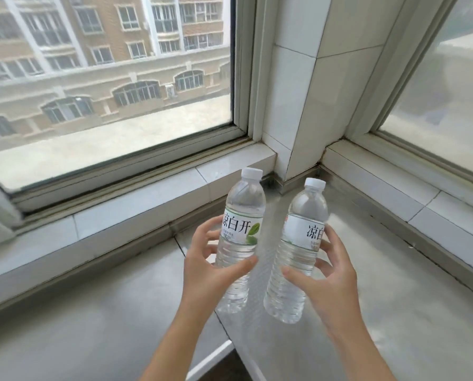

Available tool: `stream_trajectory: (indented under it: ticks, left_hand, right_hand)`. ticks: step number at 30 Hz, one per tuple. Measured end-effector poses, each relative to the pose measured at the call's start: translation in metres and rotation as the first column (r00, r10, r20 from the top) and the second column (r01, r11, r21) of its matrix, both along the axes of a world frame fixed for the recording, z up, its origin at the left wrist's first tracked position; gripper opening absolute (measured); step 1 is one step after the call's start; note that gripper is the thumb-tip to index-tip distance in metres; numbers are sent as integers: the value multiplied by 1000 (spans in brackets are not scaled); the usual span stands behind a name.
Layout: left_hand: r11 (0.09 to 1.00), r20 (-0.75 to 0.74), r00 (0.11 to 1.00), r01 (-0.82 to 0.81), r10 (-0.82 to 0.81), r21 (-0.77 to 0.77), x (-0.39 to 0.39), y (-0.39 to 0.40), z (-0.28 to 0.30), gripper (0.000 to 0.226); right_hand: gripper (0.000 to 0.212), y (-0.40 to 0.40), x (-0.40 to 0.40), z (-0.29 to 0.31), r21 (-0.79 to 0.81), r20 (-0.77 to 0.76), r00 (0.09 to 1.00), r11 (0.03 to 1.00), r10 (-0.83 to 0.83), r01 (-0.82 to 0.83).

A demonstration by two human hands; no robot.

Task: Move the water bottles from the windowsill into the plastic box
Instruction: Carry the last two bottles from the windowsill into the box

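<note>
Two clear water bottles with white caps and white labels are held up over the grey windowsill (394, 298), both tilted slightly. My left hand (210, 268) grips the left bottle (242, 215) around its middle, thumb across the front. My right hand (331, 276) grips the right bottle (301, 229) below its label, fingers wrapped behind it. The bottles are a little apart from each other. The plastic box is not in view.
The sill runs around a tiled corner pillar (298, 105), with a large window (106, 78) on the left and another window (449, 92) on the right. A raised white tile ledge (136, 213) borders the sill under each window.
</note>
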State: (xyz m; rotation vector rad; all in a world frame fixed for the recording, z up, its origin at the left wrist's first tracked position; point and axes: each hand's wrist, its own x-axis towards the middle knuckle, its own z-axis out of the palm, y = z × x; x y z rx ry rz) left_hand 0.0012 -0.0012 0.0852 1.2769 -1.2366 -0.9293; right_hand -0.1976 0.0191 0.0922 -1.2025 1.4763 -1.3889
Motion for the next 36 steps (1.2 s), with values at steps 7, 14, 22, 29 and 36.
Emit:
stream_trajectory:
  ticks: [7,14,22,29,36]
  left_hand:
    - [972,-82,971,-230,226,-45,44,131,29,80]
    - [864,-127,863,-499,489,-61,115,249,47,83]
    - [619,-155,623,-781,767,-78,227,398,55,83]
    - [300,-119,311,-949,943,-96,334,576,64,83]
    - [4,-183,19,-996,983,-85,381,741,70,84]
  right_hand:
    - [100,94,50,31,-92,-73,982,980,173,-179]
    - [103,169,139,60,-145,-83,861,849,502,-508]
    - [104,261,285,71,-189,-111,564,540,818,-820]
    - [104,390,432,71,-182,-96,250,230,963,-956]
    - [103,525,542,68,-218,-83,-76,-92,994,-972]
